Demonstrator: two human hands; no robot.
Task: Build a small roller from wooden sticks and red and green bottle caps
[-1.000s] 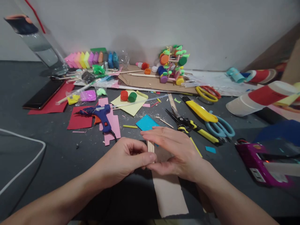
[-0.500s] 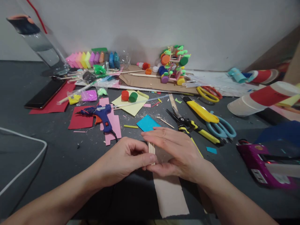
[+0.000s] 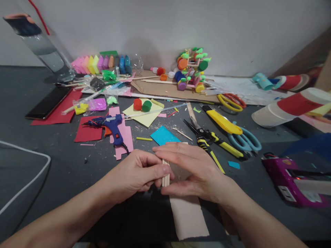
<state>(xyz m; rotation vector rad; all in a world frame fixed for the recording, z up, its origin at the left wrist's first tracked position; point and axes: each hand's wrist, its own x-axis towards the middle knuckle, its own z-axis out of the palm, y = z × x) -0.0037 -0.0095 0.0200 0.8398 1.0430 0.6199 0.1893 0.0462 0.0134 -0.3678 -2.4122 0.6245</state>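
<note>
A small bundle of short wooden sticks (image 3: 166,179) stands between my hands, the sticks side by side. My left hand (image 3: 146,170) pinches the bundle with its thumb across the front. Around the sticks' two ends curves my right hand (image 3: 195,165), fingers at the far end and thumb at the near end. Beneath the hands lies a torn strip of cardboard (image 3: 188,215). Just beyond the fingertips is a blue glitter sheet (image 3: 163,135). My right palm hides part of the strip.
To the left a blue glue gun (image 3: 113,125) rests on pink and red paper. Pliers (image 3: 203,136), a yellow utility knife (image 3: 223,120) and blue-handled scissors (image 3: 245,140) lie to the right. Behind stands a colorful model with bottle-cap wheels (image 3: 192,70). A purple device (image 3: 279,175) sits far right.
My left thumb has shifted up along the sticks, and more of their near ends shows. My right hand has moved slightly left.
</note>
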